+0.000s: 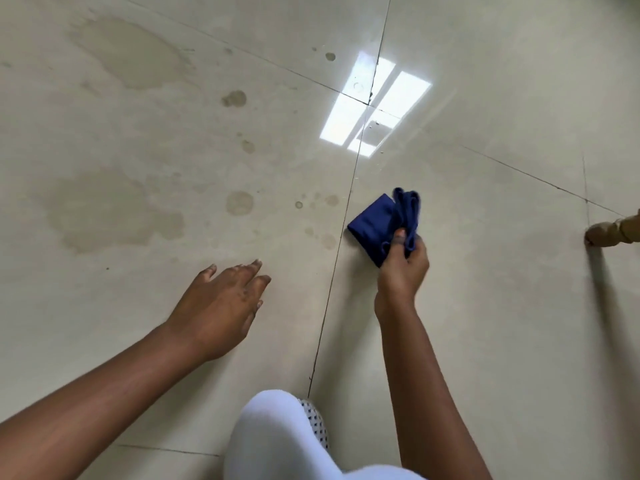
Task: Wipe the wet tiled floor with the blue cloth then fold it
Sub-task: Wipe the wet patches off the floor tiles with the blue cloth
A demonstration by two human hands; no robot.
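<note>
Blue cloth (375, 225) bunched in right hand (403, 263), no label legible.

Near corner of the blue cloth (372, 225) hidden inside the right hand (403, 266); fingertips buried in its folds. Right of the cloth, a brown wooden leg (611, 232) cut by the frame edge, rest unseen. Below the cloth, white-clad knee (273, 441) and both forearms cropped at the bottom border.
</note>
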